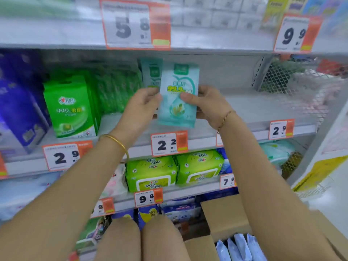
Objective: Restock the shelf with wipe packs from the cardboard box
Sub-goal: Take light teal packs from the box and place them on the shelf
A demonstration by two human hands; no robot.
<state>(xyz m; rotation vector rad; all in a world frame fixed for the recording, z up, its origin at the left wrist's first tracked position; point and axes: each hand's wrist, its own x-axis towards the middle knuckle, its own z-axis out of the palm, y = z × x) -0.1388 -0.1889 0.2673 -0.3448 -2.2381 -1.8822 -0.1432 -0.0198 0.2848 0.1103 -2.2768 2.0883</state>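
Both hands, left hand [143, 104] and right hand [205, 102], have fingers pinching the pale teal wipe pack [178, 95] upright above the shelf [244, 110] edge, so I'd slide it straight back against the matching pack [151, 72] behind, label facing out.

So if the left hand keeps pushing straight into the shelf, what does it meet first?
Probably the teal wipe pack standing at the back, directly beyond the left hand and the held pack. Depth is hard to judge, so the gap between them is unclear.
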